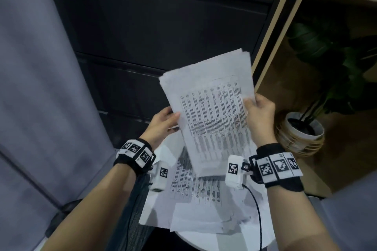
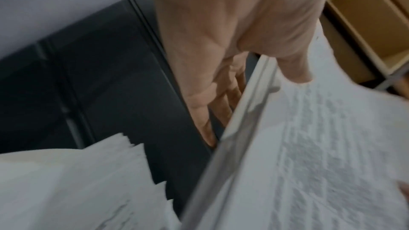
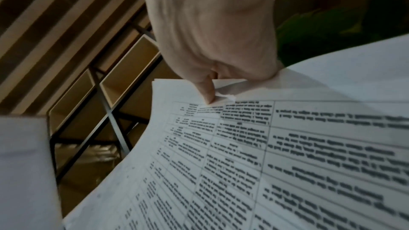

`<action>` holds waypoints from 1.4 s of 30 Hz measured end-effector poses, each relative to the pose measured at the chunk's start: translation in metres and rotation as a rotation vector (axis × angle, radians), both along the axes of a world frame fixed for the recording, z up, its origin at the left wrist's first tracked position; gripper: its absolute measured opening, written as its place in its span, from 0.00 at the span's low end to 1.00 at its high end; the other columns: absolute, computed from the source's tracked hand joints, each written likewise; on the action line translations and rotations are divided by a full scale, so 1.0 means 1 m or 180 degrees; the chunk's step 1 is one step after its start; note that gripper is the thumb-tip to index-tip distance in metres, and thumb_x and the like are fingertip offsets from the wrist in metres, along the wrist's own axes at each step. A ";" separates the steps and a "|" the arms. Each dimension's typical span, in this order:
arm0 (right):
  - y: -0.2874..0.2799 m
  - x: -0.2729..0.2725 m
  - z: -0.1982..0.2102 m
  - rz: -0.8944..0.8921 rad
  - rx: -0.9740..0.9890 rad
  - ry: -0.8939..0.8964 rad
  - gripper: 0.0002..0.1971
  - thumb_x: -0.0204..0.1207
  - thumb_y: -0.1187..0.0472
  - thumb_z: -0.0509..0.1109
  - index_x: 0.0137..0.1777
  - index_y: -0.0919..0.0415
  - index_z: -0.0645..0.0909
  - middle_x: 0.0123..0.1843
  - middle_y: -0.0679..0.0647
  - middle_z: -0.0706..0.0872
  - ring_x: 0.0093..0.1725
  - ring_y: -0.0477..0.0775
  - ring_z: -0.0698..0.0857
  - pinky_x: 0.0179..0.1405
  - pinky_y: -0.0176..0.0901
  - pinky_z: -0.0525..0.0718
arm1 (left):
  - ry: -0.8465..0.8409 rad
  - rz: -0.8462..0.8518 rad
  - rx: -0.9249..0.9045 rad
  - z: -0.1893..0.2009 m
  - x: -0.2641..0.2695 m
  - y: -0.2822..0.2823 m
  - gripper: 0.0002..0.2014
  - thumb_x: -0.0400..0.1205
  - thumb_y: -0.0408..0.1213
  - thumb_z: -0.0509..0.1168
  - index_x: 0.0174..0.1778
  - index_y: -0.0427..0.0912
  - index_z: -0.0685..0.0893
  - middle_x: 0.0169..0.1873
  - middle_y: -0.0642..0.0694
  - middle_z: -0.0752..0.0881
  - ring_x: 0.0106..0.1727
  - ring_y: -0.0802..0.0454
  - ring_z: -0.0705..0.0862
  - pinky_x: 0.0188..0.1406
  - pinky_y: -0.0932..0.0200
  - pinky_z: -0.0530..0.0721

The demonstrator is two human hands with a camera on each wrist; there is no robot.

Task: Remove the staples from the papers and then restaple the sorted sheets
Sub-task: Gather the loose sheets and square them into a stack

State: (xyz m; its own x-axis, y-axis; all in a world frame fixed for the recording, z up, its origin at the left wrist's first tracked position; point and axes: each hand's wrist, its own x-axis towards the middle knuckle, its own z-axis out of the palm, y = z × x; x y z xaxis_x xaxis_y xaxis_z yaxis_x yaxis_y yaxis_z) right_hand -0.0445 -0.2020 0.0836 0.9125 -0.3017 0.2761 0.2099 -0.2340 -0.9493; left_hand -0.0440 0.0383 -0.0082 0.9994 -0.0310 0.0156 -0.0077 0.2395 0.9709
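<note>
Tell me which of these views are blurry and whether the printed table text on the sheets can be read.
Head view: dim room, white printed sheaf of sheets smeared, text unreadable. Left wrist view: softest, left hand and the sheaf's edge blurred, print just grey texture. Right wrist view: sharpest, table lines clear beside the right hand, yet words still illegible.

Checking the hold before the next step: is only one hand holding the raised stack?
No, both the left hand and the right hand hold the stack.
</note>
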 end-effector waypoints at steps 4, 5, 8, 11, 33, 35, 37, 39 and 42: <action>-0.009 0.003 -0.014 -0.0169 0.0544 0.0335 0.10 0.80 0.73 0.65 0.42 0.62 0.86 0.39 0.51 0.87 0.37 0.49 0.78 0.32 0.36 0.75 | -0.0170 -0.0114 0.0228 0.023 0.004 -0.019 0.13 0.87 0.33 0.60 0.65 0.38 0.82 0.57 0.45 0.89 0.59 0.47 0.88 0.59 0.49 0.85; -0.012 0.004 -0.020 -0.0219 0.0626 0.0475 0.09 0.79 0.73 0.65 0.43 0.65 0.85 0.37 0.50 0.84 0.36 0.49 0.76 0.30 0.36 0.73 | -0.0201 -0.0074 0.0241 0.024 0.005 -0.021 0.13 0.86 0.31 0.60 0.65 0.36 0.82 0.58 0.43 0.88 0.61 0.46 0.87 0.62 0.49 0.84; -0.020 0.005 -0.048 -0.0261 0.0570 0.0984 0.08 0.79 0.74 0.65 0.43 0.66 0.84 0.39 0.54 0.86 0.34 0.47 0.76 0.29 0.36 0.70 | -0.0102 0.0037 0.0337 0.016 0.007 -0.024 0.14 0.87 0.29 0.58 0.67 0.34 0.80 0.61 0.40 0.86 0.63 0.45 0.85 0.67 0.46 0.81; -0.024 0.003 -0.091 -0.0252 0.0431 0.1313 0.08 0.79 0.75 0.63 0.51 0.78 0.83 0.55 0.68 0.88 0.46 0.59 0.85 0.35 0.39 0.73 | 0.0216 0.0161 0.0379 -0.006 0.003 -0.028 0.16 0.89 0.35 0.54 0.69 0.33 0.79 0.65 0.41 0.84 0.68 0.48 0.81 0.75 0.43 0.73; -0.035 -0.026 -0.173 -0.0733 0.1207 0.1267 0.06 0.79 0.66 0.72 0.53 0.61 0.78 0.46 0.53 0.83 0.45 0.50 0.81 0.55 0.44 0.77 | 0.0566 0.0442 0.0514 -0.083 -0.011 -0.030 0.10 0.83 0.23 0.63 0.37 0.37 0.83 0.22 0.54 0.87 0.19 0.65 0.80 0.18 0.75 0.73; -0.034 -0.024 -0.173 -0.0608 0.1318 0.1165 0.13 0.78 0.71 0.71 0.58 0.59 0.75 0.48 0.54 0.84 0.46 0.52 0.83 0.55 0.44 0.79 | 0.0422 0.0582 0.0593 -0.083 -0.009 -0.029 0.08 0.79 0.23 0.69 0.43 0.41 0.83 0.30 0.49 0.89 0.27 0.57 0.85 0.24 0.68 0.78; -0.034 -0.022 -0.174 -0.0573 0.1253 0.1119 0.13 0.78 0.76 0.67 0.56 0.61 0.75 0.47 0.56 0.86 0.45 0.52 0.85 0.53 0.42 0.80 | 0.0323 0.0692 0.0692 -0.085 -0.007 -0.026 0.15 0.76 0.24 0.72 0.50 0.44 0.78 0.37 0.45 0.86 0.30 0.52 0.84 0.27 0.62 0.79; -0.035 -0.022 -0.174 -0.0615 0.1229 0.1071 0.11 0.79 0.77 0.66 0.47 0.59 0.76 0.45 0.57 0.86 0.45 0.55 0.84 0.54 0.44 0.79 | 0.0194 0.0702 0.0771 -0.080 -0.008 -0.026 0.18 0.74 0.23 0.73 0.52 0.44 0.74 0.42 0.43 0.83 0.30 0.52 0.82 0.23 0.66 0.77; -0.036 -0.024 -0.178 -0.0645 0.1272 0.1017 0.14 0.79 0.76 0.65 0.42 0.55 0.75 0.46 0.57 0.82 0.49 0.55 0.79 0.55 0.43 0.75 | 0.0069 0.0532 0.0865 -0.073 -0.008 -0.026 0.10 0.76 0.23 0.72 0.48 0.38 0.81 0.46 0.40 0.85 0.31 0.54 0.84 0.24 0.71 0.77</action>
State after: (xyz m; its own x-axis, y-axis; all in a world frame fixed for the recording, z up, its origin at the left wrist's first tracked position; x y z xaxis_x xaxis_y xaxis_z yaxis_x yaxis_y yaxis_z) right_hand -0.0687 -0.2380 -0.0945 0.8448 -0.5048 -0.1774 -0.1153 0.1521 -0.9816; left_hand -0.0525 0.0121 -0.0811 0.9910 0.1335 0.0079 -0.0037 -0.0314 0.9995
